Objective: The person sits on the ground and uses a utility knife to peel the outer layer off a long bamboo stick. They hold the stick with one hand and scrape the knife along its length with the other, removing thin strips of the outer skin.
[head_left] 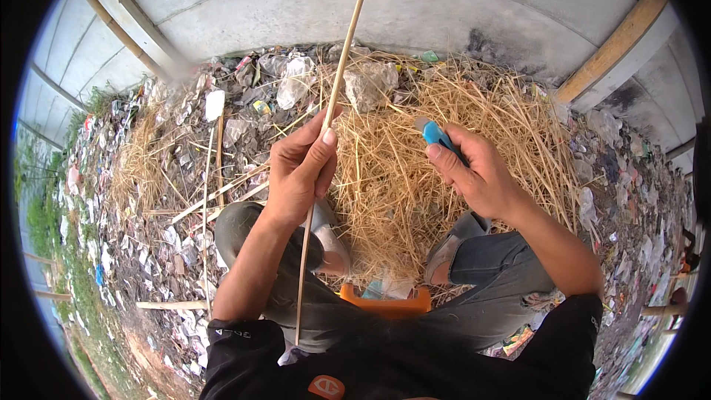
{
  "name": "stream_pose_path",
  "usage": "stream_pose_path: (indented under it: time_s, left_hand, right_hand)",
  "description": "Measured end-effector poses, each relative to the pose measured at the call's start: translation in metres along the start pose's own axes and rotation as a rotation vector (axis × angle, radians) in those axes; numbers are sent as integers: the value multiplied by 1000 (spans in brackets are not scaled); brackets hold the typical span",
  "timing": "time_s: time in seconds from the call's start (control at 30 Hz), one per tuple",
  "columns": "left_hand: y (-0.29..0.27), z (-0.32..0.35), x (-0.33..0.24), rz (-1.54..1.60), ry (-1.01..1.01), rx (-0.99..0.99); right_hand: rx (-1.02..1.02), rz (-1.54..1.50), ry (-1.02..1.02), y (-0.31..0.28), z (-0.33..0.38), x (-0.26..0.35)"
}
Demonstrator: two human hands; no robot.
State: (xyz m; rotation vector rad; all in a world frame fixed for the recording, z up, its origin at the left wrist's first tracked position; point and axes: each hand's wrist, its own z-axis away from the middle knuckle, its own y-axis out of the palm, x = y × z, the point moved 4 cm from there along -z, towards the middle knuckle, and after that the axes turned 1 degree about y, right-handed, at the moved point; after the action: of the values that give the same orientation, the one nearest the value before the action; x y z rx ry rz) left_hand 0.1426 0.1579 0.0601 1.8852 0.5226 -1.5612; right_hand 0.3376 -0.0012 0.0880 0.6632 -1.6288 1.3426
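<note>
Bamboo strip (337, 89) runs from near the lap to the far top edge, grasped mid-length in the left hand (296, 170) grip. Right hand (474, 174) grip is clenched on a blue utility knife (435, 135), right of the strip, above dry straw (385, 178).

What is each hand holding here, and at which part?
Left hand grips a thin bamboo strip partway along its length. Right hand holds a blue utility knife by its handle.

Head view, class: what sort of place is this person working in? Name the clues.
Probably an outdoor yard used as a rough work spot: a heap of dry straw-like shavings lies underfoot, scattered litter covers the ground, and a concrete wall stands behind.
</note>
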Motion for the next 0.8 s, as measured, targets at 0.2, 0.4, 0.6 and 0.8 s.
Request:
stream_pose_path:
  time_s: [0.2, 0.4, 0.6, 0.8]
  left_hand:
    - [33, 22, 39, 5, -119, 164]
    - [52, 41, 68, 29, -200, 298]
    - [53, 41, 68, -101, -217, 270]
    - [54, 37, 65, -111, -231, 233]
  right_hand:
    - [-12, 213, -100, 11, 27, -1]
    - [118, 324, -43, 38, 46, -20]
    - [13, 461, -200, 45, 43, -37]
    - [-67, 550, -93, 30, 17, -54]
